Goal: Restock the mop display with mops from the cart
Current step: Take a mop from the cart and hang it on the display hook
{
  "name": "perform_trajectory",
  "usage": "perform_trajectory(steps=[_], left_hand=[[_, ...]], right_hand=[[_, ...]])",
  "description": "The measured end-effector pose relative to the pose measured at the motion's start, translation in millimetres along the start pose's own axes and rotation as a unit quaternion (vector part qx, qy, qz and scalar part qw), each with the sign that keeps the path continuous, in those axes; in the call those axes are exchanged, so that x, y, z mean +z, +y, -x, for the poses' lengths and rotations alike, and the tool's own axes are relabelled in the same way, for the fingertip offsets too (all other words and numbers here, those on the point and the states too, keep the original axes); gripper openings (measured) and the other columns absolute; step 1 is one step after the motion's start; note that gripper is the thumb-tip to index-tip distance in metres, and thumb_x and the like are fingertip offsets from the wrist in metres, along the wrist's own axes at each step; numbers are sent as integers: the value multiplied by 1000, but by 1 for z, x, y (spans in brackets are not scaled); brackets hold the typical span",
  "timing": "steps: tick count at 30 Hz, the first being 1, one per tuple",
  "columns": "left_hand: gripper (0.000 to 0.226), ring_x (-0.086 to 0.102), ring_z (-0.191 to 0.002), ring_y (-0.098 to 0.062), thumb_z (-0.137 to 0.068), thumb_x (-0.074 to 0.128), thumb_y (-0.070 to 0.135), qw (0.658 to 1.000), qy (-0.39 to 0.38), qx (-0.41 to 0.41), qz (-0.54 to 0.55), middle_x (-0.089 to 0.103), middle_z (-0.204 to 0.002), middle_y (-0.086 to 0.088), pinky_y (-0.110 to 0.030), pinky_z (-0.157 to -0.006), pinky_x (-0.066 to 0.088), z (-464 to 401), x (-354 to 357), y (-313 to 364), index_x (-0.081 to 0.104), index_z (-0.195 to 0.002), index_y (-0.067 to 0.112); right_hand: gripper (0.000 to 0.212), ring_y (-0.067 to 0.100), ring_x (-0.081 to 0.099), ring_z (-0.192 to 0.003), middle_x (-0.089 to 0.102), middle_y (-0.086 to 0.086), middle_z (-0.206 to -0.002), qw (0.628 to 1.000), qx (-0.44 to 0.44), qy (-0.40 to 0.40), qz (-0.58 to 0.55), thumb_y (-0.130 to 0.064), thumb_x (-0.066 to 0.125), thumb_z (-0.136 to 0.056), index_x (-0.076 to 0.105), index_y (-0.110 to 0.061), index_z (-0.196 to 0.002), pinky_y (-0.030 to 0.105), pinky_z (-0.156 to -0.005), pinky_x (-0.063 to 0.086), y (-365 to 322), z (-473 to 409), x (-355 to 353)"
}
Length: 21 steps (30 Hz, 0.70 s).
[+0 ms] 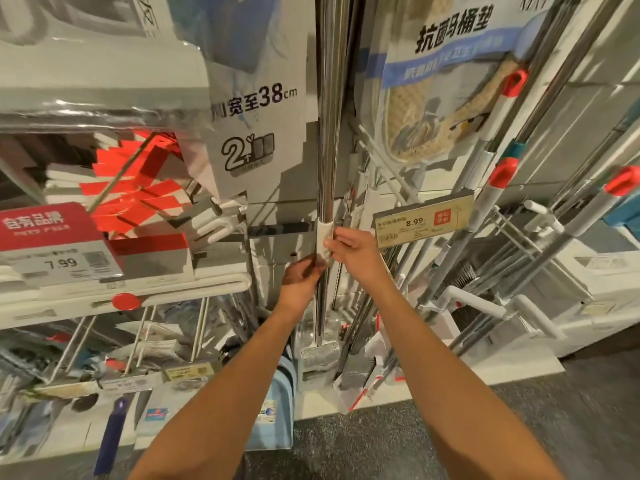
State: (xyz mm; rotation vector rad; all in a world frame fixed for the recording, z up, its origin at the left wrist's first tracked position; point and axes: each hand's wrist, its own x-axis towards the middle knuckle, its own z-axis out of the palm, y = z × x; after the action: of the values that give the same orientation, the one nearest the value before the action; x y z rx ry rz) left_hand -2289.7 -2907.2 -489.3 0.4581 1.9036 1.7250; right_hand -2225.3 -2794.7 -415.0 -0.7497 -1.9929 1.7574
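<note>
Both hands hold one mop's steel handle (325, 161) upright: left hand (300, 277) wrapped just below the white collar (325, 237), right hand (353, 252) pinching it. Keep it vertical, seating the mop head (320, 355) straight below the collar.

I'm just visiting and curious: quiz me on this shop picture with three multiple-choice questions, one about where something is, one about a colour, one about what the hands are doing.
1. Where is the 8.99 price tag?
A. right of the mop pole
B. on the floor
C. left of the red sign

2. What colour is the sign above the 7.99 label?
A. green
B. red
C. yellow

3. What are the hands doing?
A. hanging free
B. both on the mop pole
C. lifting a box

Answers:
1 A, it hangs just right of the mop pole.
2 B, the sign is red with white writing.
3 B, the left hand and right hand grip the pole at its white collar.
</note>
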Motion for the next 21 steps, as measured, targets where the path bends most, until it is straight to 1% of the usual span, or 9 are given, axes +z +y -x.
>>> perform_trajectory(steps=[1, 3, 7, 9, 11, 13, 16, 19, 21], left_hand=[[36, 69, -97, -8, -100, 52, -2, 1000, -3, -1, 0, 74, -98, 9, -39, -100, 51, -1, 0, -4, 71, -101, 28], [35, 67, -105, -19, -99, 50, -5, 1000, -4, -9, 19, 73, -110, -4, -39, -101, 49, -3, -1, -11, 69, -114, 21], [32, 65, -110, -25, -100, 51, -6, 999, 9, -21, 41, 70, -121, -16, -35, -99, 50, -11, -1, -18, 67, -122, 10], [30, 66, -107, -23, -100, 52, -4, 999, 5, -24, 36, 71, -119, -14, -28, -93, 51, -16, -2, -19, 68, -120, 12], [26, 65, -105, -21, -101, 53, 1, 999, -5, -27, 33, 72, -115, -12, -29, -94, 50, -20, -3, -18, 68, -116, 16], [25, 65, -102, -19, -102, 53, 3, 999, -3, -32, 38, 71, -110, -7, -32, -97, 49, -26, -3, -20, 68, -114, 19], [27, 63, -99, -20, -102, 51, 2, 999, 17, -39, 24, 69, -105, -6, -32, -93, 47, -33, -1, -24, 69, -114, 17], [34, 62, -98, -23, -101, 50, -1, 997, 52, -45, 36, 69, -97, -5, -36, -94, 47, -41, 3, -27, 71, -94, 25], [38, 65, -97, -22, -100, 54, 0, 995, 72, -44, 51, 71, -89, 4, -35, -95, 49, -42, 6, -25, 71, -84, 30]], right_hand=[[7, 11, 59, -83, 61, 7, -86, 1000, 11, -5, 8, 3, 67, -92, 67, 3, -99, 22, -73, 51, 3, 0, 2], [16, -4, 52, -66, 55, -8, -72, 999, 11, -24, 38, 3, 65, -93, 63, -10, -82, 11, -66, 43, 13, -2, 5], [9, 1, 59, -73, 66, -2, -79, 998, 2, -41, 48, 2, 62, -94, 71, 0, -96, 15, -77, 45, 20, -9, 9], [17, -7, 60, -67, 68, -14, -72, 997, 1, -48, 68, 3, 61, -95, 69, -8, -86, 11, -72, 44, 19, -13, 12], [26, -10, 59, -62, 67, -19, -63, 996, -1, -48, 80, 3, 60, -95, 67, -17, -80, 8, -66, 43, 21, -17, 15], [20, -7, 61, -65, 71, -15, -71, 996, -5, -43, 81, 2, 59, -96, 68, -13, -86, 10, -66, 46, 21, -18, 17], [15, 16, 67, -87, 74, 17, -101, 996, -6, -32, 85, 0, 60, -96, 70, 1, -107, 26, -84, 53, 21, -22, 19], [18, 21, 63, -94, 70, 14, -104, 995, 1, -24, 97, -5, 61, -97, 67, 4, -112, 16, -83, 49, 21, -28, 19], [22, 22, 60, -96, 66, 15, -104, 994, 19, -17, 104, -10, 61, -98, 65, 5, -114, 22, -86, 47, 19, -32, 20]])
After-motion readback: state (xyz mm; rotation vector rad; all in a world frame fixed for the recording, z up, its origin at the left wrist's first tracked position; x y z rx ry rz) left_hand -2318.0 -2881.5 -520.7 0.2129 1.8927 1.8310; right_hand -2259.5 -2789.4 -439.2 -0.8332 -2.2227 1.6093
